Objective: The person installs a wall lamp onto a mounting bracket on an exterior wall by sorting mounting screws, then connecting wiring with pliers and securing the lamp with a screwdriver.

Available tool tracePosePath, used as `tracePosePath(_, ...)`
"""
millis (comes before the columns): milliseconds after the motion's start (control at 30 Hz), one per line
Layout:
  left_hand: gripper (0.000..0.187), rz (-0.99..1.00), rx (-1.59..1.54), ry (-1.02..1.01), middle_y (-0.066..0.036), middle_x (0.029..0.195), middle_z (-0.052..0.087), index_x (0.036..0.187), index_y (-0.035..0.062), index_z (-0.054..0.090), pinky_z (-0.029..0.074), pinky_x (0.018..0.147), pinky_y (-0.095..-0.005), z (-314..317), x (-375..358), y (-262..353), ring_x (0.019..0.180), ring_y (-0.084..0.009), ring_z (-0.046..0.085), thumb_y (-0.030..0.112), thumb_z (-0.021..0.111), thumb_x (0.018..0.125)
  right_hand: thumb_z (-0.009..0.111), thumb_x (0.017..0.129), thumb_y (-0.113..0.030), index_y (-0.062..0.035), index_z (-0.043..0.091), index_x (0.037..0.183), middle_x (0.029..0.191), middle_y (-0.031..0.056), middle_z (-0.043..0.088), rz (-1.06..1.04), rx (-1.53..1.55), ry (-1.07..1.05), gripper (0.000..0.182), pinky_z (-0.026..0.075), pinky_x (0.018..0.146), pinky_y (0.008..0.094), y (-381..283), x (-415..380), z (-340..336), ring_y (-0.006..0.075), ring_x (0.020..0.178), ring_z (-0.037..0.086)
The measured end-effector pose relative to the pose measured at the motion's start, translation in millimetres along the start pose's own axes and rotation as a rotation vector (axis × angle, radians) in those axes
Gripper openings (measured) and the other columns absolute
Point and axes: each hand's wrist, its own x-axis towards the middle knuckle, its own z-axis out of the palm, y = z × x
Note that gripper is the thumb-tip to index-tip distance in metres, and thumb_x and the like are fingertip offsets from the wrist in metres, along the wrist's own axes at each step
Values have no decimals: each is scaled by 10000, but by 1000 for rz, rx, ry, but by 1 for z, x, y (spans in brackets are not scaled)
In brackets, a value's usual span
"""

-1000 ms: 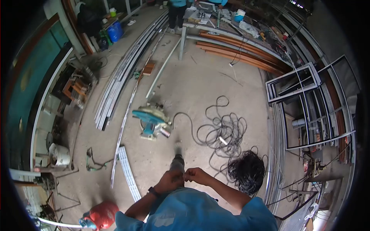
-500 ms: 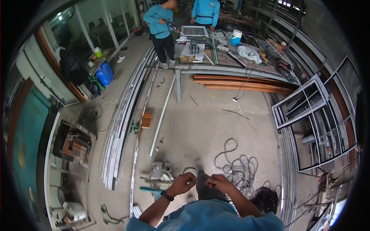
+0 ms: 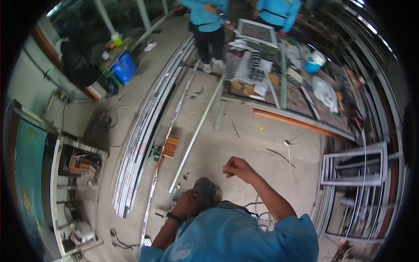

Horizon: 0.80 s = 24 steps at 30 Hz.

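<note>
My left hand [image 3: 187, 203], with a dark band on the wrist, is low beside my raised knee [image 3: 204, 192]. Its fingers look curled in; whatever they hold, if anything, is hidden. Out in front of my body, above the bare floor, my right hand [image 3: 239, 169] has thumb and fingers drawn together in a pinch. Anything between those fingertips is too small to make out. A long pale metal strip [image 3: 198, 131] lies on the floor ahead of my left hand.
Long metal profiles [image 3: 150, 131] lie along the left, near a brown block [image 3: 171, 146]. A cluttered worktable [image 3: 292, 111] is ahead, with two people in blue shirts [image 3: 209, 15] beside it. Window frames [image 3: 354, 163] lean at right. A cable [image 3: 264, 214] lies near my right side.
My hands have moved apart: the left back toward my knee, the right up and forward. My view has swung and my body leans further forward, covering much of the coiled cable.
</note>
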Motion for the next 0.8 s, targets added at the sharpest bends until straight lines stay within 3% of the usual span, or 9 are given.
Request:
tracePosePath(67, 240, 9, 9, 63, -177, 907, 717, 1014, 40, 684, 557, 712, -422, -31, 52, 7, 834, -377, 700, 259, 654, 920, 699, 975, -176, -33, 583, 1018, 907, 87, 699, -7, -22, -19, 189, 581, 721, 295, -31, 66, -18, 148, 774, 682)
tracePosePath(233, 234, -23, 71, -49, -190, 958, 705, 991, 29, 676, 539, 791, -444, -99, 212, -5, 911, -375, 684, 245, 620, 922, 660, 996, -167, -39, 590, 1112, 978, 95, 688, 59, 56, 75, 186, 579, 751, 298, -61, 195, -53, 162, 834, 681)
tracePosePath(300, 242, -43, 107, -94, -198, 1017, 693, 990, 38, 673, 522, 848, -463, -140, 277, 28, 972, -382, 667, 258, 616, 906, 651, 1000, -167, -35, 590, 1132, 988, 98, 688, 80, 117, 98, 196, 583, 782, 317, -72, 239, -64, 169, 845, 682)
tracePosePath(367, 215, 44, 108, -145, -168, 990, 692, 986, 47, 671, 536, 814, -441, -163, 349, 29, 934, -356, 676, 242, 624, 910, 622, 1010, -154, -27, 590, 1166, 1026, 111, 687, 153, 95, 130, 204, 591, 846, 352, -109, 278, -71, 183, 869, 683)
tracePosePath(500, 174, 144, 42, -145, -134, 952, 693, 984, 50, 667, 550, 779, -412, -236, 477, 45, 889, -317, 688, 205, 643, 909, 547, 1035, -100, -22, 581, 1199, 1085, 132, 683, 140, 195, 169, 185, 595, 852, 367, -165, 373, -85, 185, 906, 674)
tracePosePath(633, 198, 198, 94, -87, -137, 962, 712, 1007, 38, 673, 553, 799, -399, -306, 607, 15, 901, -317, 697, 215, 656, 921, 556, 1024, -87, -21, 583, 1200, 1077, 131, 688, 136, 298, 162, 189, 590, 823, 354, -195, 498, -112, 182, 866, 675)
tracePosePath(667, 208, 109, 119, -116, -139, 964, 715, 1010, 35, 674, 553, 801, -396, -352, 679, -1, 904, -315, 699, 223, 661, 921, 563, 1022, -89, -24, 584, 1197, 1067, 126, 689, 127, 284, 149, 188, 588, 815, 345, -208, 575, -124, 179, 856, 675)
tracePosePath(733, 229, -61, 139, -138, -142, 968, 721, 1016, 30, 675, 553, 804, -390, -408, 750, -28, 911, -309, 704, 239, 671, 922, 578, 1016, -92, -29, 586, 1192, 1046, 118, 693, 112, 211, 119, 187, 583, 799, 329, -222, 662, -140, 171, 835, 674)
tracePosePath(800, 243, -269, 97, 27, -156, 950, 725, 1028, 56, 695, 553, 816, -387, -445, 809, -98, 916, -314, 706, 277, 678, 927, 595, 1015, -129, -20, 593, 1179, 1013, 99, 686, 95, 153, 104, 197, 568, 788, 312, -278, 768, -163, 158, 838, 664)
